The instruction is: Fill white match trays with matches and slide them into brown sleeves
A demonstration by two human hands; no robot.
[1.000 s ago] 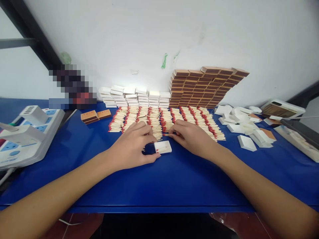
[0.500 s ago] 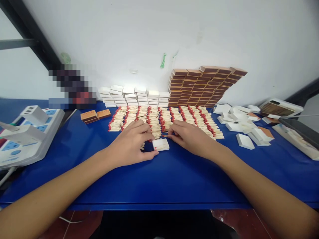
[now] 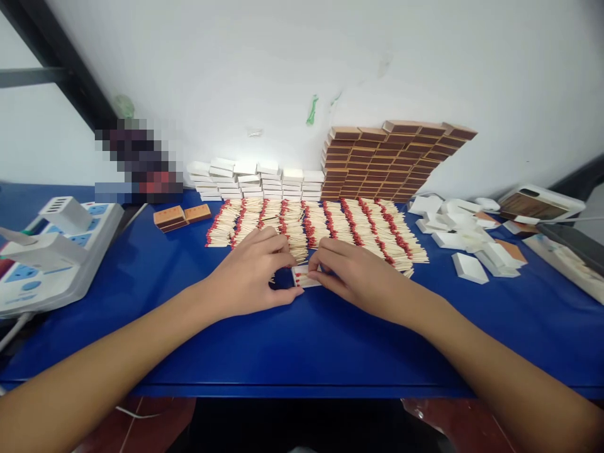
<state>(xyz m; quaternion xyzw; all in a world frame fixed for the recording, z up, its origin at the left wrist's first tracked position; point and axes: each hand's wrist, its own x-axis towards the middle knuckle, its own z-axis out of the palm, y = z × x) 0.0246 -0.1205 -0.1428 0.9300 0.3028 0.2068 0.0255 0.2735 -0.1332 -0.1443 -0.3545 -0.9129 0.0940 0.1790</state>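
Note:
A small white matchbox tray [image 3: 313, 284] lies on the blue table, with a few red-headed matches in it. My left hand [image 3: 252, 274] holds the tray at its left end, thumb at the near side and fingers curled at the far side. Over the tray is my right hand [image 3: 352, 270], its thumb and forefinger pinched on a match whose red head points left; the fingers cover the tray's right part. Just beyond both hands, rows of loose matches [image 3: 292, 234] lie spread side by side, their heads forming red bands.
White trays [image 3: 250, 179] stand stacked against the wall, beside a tall stack of brown matchboxes [image 3: 377, 163]. Loose white trays [image 3: 469, 267] lie heaped at right, near a phone [image 3: 542, 204]. Two matchboxes [image 3: 182, 216] and a power strip [image 3: 94, 251] are at left.
My right hand has moved left from the edge of the match rows to over the tray, bringing a match. My left hand stays at the tray.

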